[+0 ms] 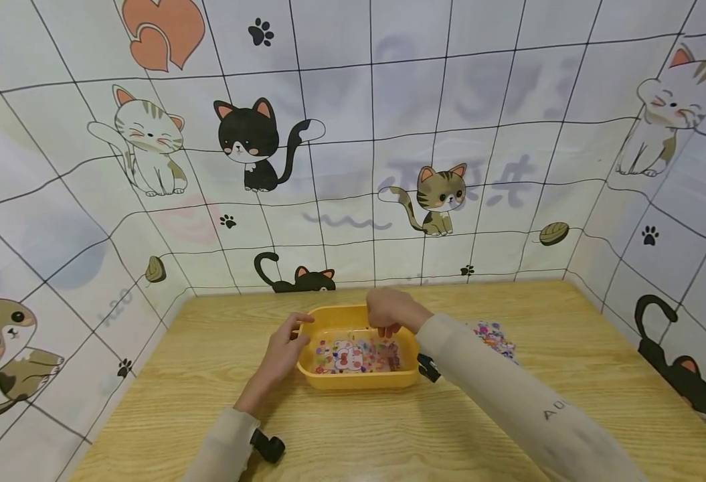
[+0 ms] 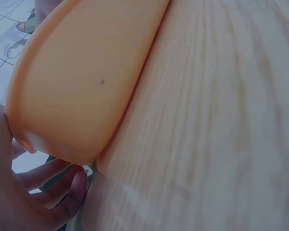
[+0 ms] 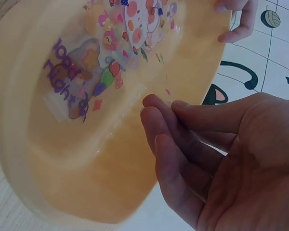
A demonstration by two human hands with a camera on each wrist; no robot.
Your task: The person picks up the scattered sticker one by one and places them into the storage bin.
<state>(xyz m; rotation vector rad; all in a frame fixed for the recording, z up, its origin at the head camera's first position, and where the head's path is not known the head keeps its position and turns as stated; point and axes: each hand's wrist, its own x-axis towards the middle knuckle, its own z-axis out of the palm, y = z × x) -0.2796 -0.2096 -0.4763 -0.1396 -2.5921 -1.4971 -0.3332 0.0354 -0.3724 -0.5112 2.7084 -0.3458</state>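
cat-print walls (image 1: 353,150) backed the wood table (image 1: 353,428). the left hand (image 1: 280,348) gripped the yellow tray (image 1: 361,382) by its left rim; printed pieces (image 1: 349,357) lay inside. the right hand (image 1: 391,310) held fingertips together above; any pinched piece was indiscernible. brushing fingers risked displacing pieces.

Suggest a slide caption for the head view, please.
Left hand holding a yellow plastic tub of stickers, right hand over it.

The tray (image 1: 359,382) is yellow — the printed pieces (image 1: 349,356) multicoloured.
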